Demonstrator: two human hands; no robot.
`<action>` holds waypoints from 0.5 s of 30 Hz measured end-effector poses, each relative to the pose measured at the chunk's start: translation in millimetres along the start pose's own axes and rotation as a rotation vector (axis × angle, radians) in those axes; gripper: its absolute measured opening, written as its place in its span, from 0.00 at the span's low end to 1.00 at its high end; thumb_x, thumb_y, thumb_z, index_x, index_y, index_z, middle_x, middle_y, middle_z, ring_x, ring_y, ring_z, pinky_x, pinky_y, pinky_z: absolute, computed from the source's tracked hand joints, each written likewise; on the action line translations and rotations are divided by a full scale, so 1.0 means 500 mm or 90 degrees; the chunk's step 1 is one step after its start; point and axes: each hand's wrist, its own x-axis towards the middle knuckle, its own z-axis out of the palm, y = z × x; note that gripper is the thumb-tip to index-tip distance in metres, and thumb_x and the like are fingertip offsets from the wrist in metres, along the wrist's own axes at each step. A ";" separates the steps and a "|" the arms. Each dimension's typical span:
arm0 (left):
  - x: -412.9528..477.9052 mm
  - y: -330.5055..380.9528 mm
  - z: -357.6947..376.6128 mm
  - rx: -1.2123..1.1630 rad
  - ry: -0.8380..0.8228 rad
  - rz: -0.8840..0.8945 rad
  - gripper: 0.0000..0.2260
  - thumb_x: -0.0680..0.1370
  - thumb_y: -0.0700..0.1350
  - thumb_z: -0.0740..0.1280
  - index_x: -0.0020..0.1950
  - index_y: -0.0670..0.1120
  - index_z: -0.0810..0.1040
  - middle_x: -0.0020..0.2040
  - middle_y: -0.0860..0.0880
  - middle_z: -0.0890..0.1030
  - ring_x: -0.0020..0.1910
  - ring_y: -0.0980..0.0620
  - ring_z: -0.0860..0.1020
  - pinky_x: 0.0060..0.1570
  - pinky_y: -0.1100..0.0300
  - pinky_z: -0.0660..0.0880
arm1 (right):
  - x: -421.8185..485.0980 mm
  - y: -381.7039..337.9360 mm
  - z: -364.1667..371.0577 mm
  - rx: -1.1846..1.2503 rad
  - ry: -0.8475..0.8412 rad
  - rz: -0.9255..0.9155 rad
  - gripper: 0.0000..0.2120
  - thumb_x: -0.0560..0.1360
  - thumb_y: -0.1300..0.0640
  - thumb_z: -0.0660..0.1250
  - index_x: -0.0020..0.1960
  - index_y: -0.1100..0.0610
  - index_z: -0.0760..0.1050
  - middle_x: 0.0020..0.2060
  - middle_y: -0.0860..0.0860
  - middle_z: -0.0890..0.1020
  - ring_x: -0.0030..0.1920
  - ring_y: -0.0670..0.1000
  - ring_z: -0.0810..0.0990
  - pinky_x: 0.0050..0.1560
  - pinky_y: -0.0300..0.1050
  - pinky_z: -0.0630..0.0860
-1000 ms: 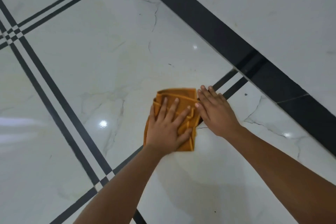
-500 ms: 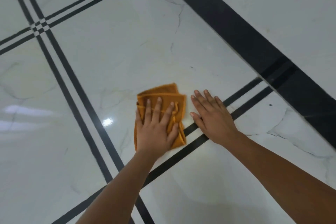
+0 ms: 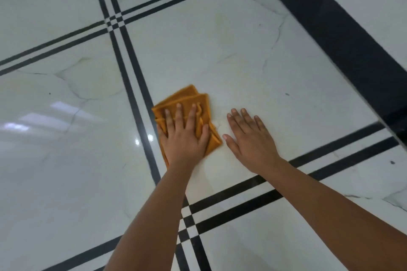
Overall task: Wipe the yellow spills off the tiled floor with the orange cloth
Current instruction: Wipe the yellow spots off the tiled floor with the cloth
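At far left, glossy white marble tiles of the floor (image 3: 66, 171) catch window glare and two small bright glints beside a pair of thin black stripes (image 3: 134, 86) that run from the top of the view down toward the near edge. Just right of those stripes lies the cloth (image 3: 189, 100), folded, orange, its left edge touching the nearer stripe. The left hand (image 3: 184, 136) lies flat on it, palm down, fingers spread and pointing away from the person, pressing the cloth to the tile rather than gripping it; the far corners of the cloth stick out beyond the fingertips. Between the cloth and the other hand a small pale patch shows on the tile. The right hand (image 3: 251, 138) rests just beside the cloth, apart from it, open and flat on the bare tile, holding nothing. Faint yellowish smears (image 3: 222, 26) tint the same tile farther away, well beyond both hands. Behind the right wrist a second pair of stripes crosses the first. At far right runs a wide black band (image 3: 343, 50).
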 end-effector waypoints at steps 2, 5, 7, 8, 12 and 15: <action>-0.012 -0.007 -0.001 -0.006 0.018 -0.017 0.29 0.76 0.65 0.45 0.75 0.57 0.48 0.77 0.47 0.49 0.75 0.43 0.43 0.71 0.41 0.41 | 0.011 -0.015 0.000 -0.005 -0.006 -0.005 0.40 0.70 0.36 0.25 0.76 0.56 0.46 0.76 0.52 0.49 0.75 0.51 0.45 0.72 0.47 0.39; -0.100 -0.047 -0.001 0.041 -0.014 0.132 0.28 0.77 0.65 0.44 0.76 0.58 0.47 0.77 0.48 0.49 0.75 0.44 0.43 0.71 0.41 0.44 | 0.016 -0.024 -0.001 -0.022 -0.009 -0.007 0.39 0.71 0.39 0.28 0.76 0.57 0.47 0.76 0.53 0.50 0.75 0.51 0.46 0.71 0.47 0.38; -0.077 -0.071 -0.004 0.031 -0.025 0.124 0.29 0.76 0.66 0.42 0.75 0.59 0.46 0.77 0.49 0.48 0.75 0.45 0.42 0.71 0.42 0.43 | 0.013 -0.023 -0.002 -0.034 -0.012 -0.008 0.39 0.71 0.39 0.28 0.76 0.57 0.47 0.76 0.53 0.50 0.75 0.51 0.46 0.70 0.46 0.38; -0.047 -0.072 -0.009 0.011 -0.015 0.064 0.29 0.75 0.66 0.41 0.75 0.59 0.45 0.77 0.49 0.48 0.75 0.45 0.41 0.71 0.43 0.40 | 0.013 -0.024 -0.003 -0.040 -0.016 -0.008 0.39 0.70 0.40 0.28 0.76 0.57 0.46 0.76 0.52 0.49 0.75 0.51 0.45 0.70 0.46 0.37; -0.039 -0.040 -0.013 -0.009 -0.028 -0.006 0.31 0.74 0.67 0.40 0.75 0.58 0.42 0.77 0.48 0.45 0.74 0.43 0.39 0.70 0.42 0.38 | 0.012 -0.035 -0.005 -0.032 -0.029 0.012 0.37 0.72 0.39 0.29 0.76 0.57 0.44 0.76 0.52 0.48 0.75 0.50 0.44 0.71 0.46 0.39; -0.123 -0.033 -0.005 0.006 -0.061 0.119 0.29 0.76 0.67 0.42 0.75 0.59 0.43 0.77 0.49 0.45 0.74 0.45 0.40 0.70 0.43 0.40 | 0.007 -0.039 -0.013 -0.013 -0.049 0.028 0.29 0.80 0.43 0.40 0.76 0.56 0.44 0.76 0.52 0.47 0.75 0.50 0.42 0.72 0.47 0.40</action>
